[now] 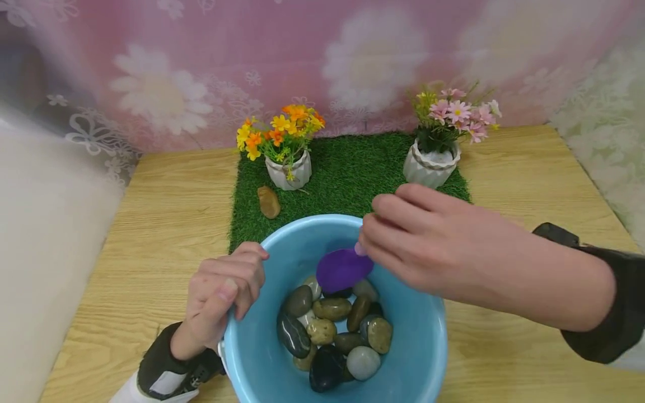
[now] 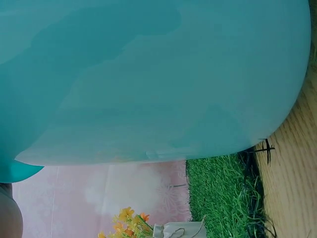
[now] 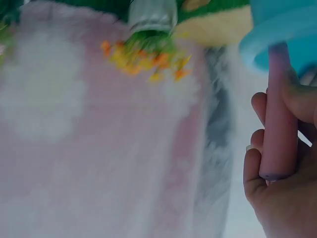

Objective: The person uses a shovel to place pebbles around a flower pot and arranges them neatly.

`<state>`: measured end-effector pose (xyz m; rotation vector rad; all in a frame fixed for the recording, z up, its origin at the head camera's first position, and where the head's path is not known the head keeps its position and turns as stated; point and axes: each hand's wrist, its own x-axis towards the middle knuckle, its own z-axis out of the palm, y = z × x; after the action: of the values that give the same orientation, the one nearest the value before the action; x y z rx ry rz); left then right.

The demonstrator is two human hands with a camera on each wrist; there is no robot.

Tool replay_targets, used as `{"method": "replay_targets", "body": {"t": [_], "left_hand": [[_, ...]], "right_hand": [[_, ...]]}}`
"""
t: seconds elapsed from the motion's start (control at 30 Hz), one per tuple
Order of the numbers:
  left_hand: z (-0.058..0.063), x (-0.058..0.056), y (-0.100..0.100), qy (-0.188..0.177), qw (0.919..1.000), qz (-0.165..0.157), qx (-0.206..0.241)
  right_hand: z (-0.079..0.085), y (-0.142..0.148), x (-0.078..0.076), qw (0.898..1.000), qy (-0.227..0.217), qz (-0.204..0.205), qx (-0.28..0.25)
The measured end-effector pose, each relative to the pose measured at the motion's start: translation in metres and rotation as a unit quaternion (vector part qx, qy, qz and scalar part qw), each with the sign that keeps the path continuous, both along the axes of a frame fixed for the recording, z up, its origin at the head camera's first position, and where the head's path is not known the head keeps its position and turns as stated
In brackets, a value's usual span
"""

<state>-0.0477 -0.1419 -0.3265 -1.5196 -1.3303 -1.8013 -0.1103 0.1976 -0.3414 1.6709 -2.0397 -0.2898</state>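
Observation:
A light blue bucket [image 1: 254, 358] stands in front of me, with several smooth stones [image 1: 322, 331] in its bottom. Its outer wall fills most of the left wrist view. My left hand [image 1: 221, 294] grips the bucket's rim on the left side. Over the far right part of the rim, my right hand [image 1: 423, 243] holds a small purple shovel. The rounded purple blade [image 1: 342, 272] hangs inside the bucket above the stones, with nothing visible on it. In the right wrist view, fingers curl round the shovel's thick handle [image 3: 280, 129], which looks pinkish there.
Behind the bucket lies a green turf mat [image 1: 363, 168] on the wooden table [image 1: 166, 224]. On it stand a pot of orange and yellow flowers [image 1: 289, 168], a pot of pink flowers [image 1: 433, 162] and a brown stone [image 1: 269, 202]. A pink flowered cloth [image 1: 282, 61] hangs behind.

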Motion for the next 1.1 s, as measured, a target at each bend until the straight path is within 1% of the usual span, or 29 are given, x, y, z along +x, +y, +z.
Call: {"method": "replay_targets", "body": {"t": [0.03, 0.07, 0.1, 0.13, 0.17, 0.2, 0.23, 0.27, 0.33, 0.43, 0.6, 0.7, 0.77, 0.8, 0.9, 0.97, 1.0, 1.1], "left_hand": [[0.0, 0.0, 0.0, -0.001, 1.0, 0.001, -0.002], [0.0, 0.0, 0.0, -0.001, 1.0, 0.0, -0.004], [0.0, -0.001, -0.001, -0.002, 1.0, 0.0, -0.007], [0.0, -0.001, -0.001, -0.002, 1.0, 0.001, -0.009], [0.0, -0.001, -0.001, -0.003, 0.9999, 0.001, -0.011], [0.0, -0.001, -0.001, -0.003, 0.9999, 0.001, -0.012], [0.0, -0.001, -0.001, -0.005, 0.9999, 0.001, -0.014], [0.0, 0.0, -0.002, -0.004, 0.9999, 0.001, -0.015], [0.0, 0.0, -0.002, -0.004, 0.9999, 0.004, -0.015], [0.0, 0.001, -0.002, -0.004, 0.9999, 0.007, -0.015], [-0.001, 0.001, -0.002, -0.004, 0.9999, 0.006, -0.01], [-0.002, 0.001, -0.002, -0.004, 1.0, 0.005, -0.006], [-0.002, 0.001, -0.002, -0.004, 1.0, 0.005, -0.004], [-0.002, 0.001, -0.002, -0.004, 1.0, 0.005, -0.004], [-0.002, 0.001, -0.002, -0.002, 1.0, 0.005, -0.002], [-0.002, 0.0, -0.001, -0.001, 1.0, 0.005, -0.003], [-0.002, 0.0, -0.001, -0.001, 1.0, 0.005, -0.004], [-0.002, 0.0, -0.001, -0.003, 1.0, 0.004, -0.007]], "right_hand": [[0.026, -0.02, 0.014, 1.0, 0.003, 0.007, 0.015], [0.036, -0.029, 0.021, 0.999, -0.009, 0.008, 0.037], [0.058, -0.042, 0.03, 0.998, -0.008, 0.011, 0.053], [0.073, -0.053, 0.036, 0.998, -0.004, 0.014, 0.064], [0.085, -0.061, 0.04, 0.997, 0.001, 0.014, 0.073], [0.093, -0.067, 0.043, 0.997, 0.003, 0.014, 0.081], [0.096, -0.071, 0.043, 0.996, 0.006, 0.014, 0.091], [0.098, -0.074, 0.043, 0.995, 0.009, 0.012, 0.103], [0.096, -0.078, 0.04, 0.993, 0.005, 0.014, 0.117], [0.093, -0.082, 0.035, 0.992, -0.012, 0.026, 0.125], [0.09, -0.081, 0.027, 0.992, -0.078, 0.042, 0.088], [0.091, -0.08, 0.024, 0.988, -0.121, 0.054, 0.075], [0.092, -0.079, 0.023, 0.983, -0.157, 0.06, 0.073], [0.092, -0.079, 0.023, 0.978, -0.183, 0.063, 0.071], [0.092, -0.077, 0.022, 0.96, -0.267, 0.069, 0.058], [0.092, -0.076, 0.022, 0.948, -0.306, 0.07, 0.047], [0.092, -0.075, 0.022, 0.944, -0.321, 0.07, 0.043], [0.094, -0.071, 0.021, 0.936, -0.342, 0.068, 0.039]]}}
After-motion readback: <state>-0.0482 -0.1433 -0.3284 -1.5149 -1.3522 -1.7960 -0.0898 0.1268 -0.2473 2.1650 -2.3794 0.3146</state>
